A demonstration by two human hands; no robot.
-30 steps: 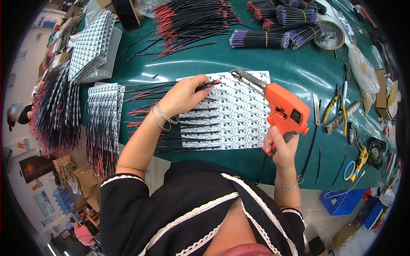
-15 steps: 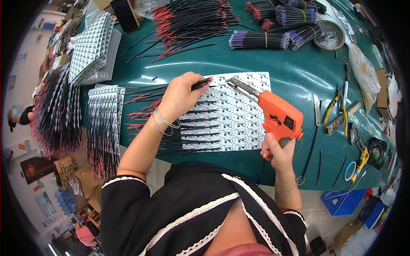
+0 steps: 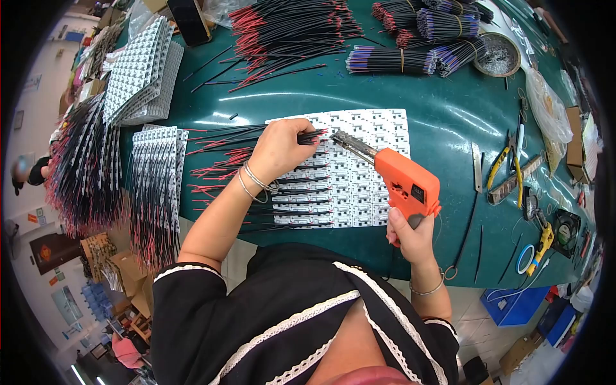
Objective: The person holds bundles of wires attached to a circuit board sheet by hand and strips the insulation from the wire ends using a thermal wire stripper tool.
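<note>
In the head view a white circuit board panel [image 3: 369, 186] lies on the table, with rows of black wires [image 3: 301, 191] along its left half. My left hand [image 3: 282, 146] rests over its upper left part, fingers pinched on several black wires with red ends [image 3: 314, 135]. My right hand [image 3: 412, 236] is wrapped round the handle of an orange soldering gun [image 3: 407, 183]. The gun's tip reaches the panel close to the pinched wire ends; whether it touches them I cannot tell.
Loose black and red wires [image 3: 289, 29] lie at the back, beside tied wire bundles [image 3: 391, 61] and a round dish [image 3: 497, 54]. Stacked panels [image 3: 138, 74] and wired panels [image 3: 156, 173] stand left. Yellow-handled pliers [image 3: 497, 167] and a small fan [image 3: 566, 231] lie right.
My right hand has brought the soldering gun left, so its tip is now close to the wire ends. My left hand has shifted slightly right and down with the wires.
</note>
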